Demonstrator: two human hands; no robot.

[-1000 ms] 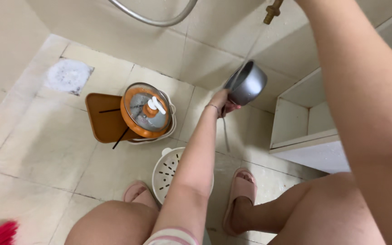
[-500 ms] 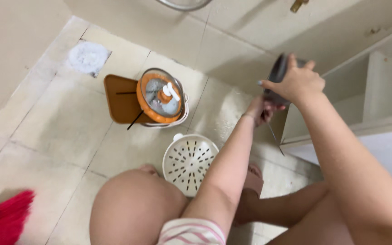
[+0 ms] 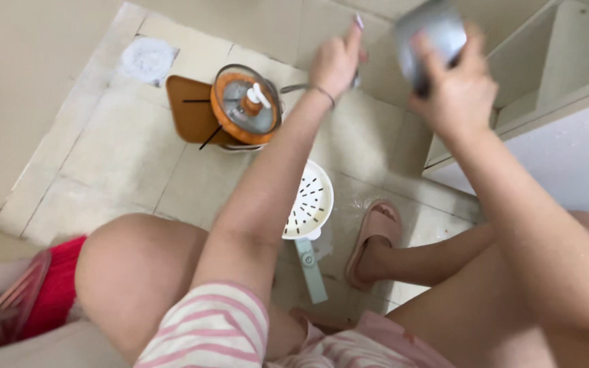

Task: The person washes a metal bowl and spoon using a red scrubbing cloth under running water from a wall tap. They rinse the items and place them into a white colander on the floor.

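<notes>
Here my right hand (image 3: 455,88) grips the steel pot (image 3: 431,34) up at far right, near the shelf; my left hand (image 3: 335,61) closes on its handle. Next I'd steady it.

Soft, even indoor light, fairly bright; no harsh shadows. Wet tiles (image 3: 369,136) gleam faintly toward 1 o'clock. The right hand (image 3: 455,92) and metal cup (image 3: 431,31) at 1 o'clock are motion-blurred; edges look slightly stretched.

1 head-worn camera looks steeply down, close over the person's arms and knees, onto the tiled floor (image 3: 103,163).
</notes>
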